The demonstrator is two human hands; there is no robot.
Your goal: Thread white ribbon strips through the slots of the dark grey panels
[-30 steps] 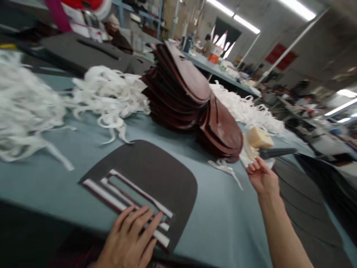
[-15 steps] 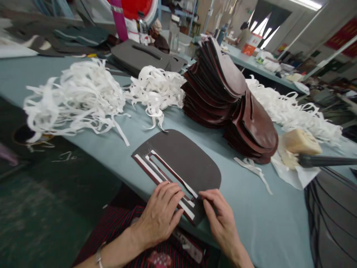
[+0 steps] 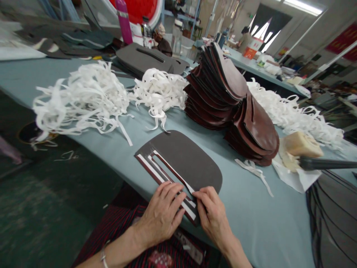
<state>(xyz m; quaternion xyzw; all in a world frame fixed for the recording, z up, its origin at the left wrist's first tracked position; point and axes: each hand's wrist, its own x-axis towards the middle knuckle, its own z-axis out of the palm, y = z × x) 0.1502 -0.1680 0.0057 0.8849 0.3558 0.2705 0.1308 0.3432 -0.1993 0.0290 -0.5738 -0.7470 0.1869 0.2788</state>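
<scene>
A dark grey panel (image 3: 186, 156) with a rounded far edge lies on the table close to me. It has a long slot edged in brown-red, and white strips (image 3: 147, 167) run beside the slot and along the near edge. My left hand (image 3: 164, 210) rests on the near edge, its fingers stretched out over the strips. At the slot's right end, my right hand (image 3: 212, 210) has thumb and fingers drawn together on the end of the far white strip (image 3: 174, 170). Its fingertips cover that end.
A tall stack of brown-red leather pieces (image 3: 256, 123) stands beyond the panel. Heaps of white strips (image 3: 83, 100) lie at the left, with more behind the stack. To the right are a yellowish block (image 3: 302, 144) and a black handle (image 3: 326, 163). A person (image 3: 244, 39) is far back.
My right hand has moved slightly left, and its fingertips now cover the end of the far white strip. My left hand stays on the near edge. The view has shifted a little.
</scene>
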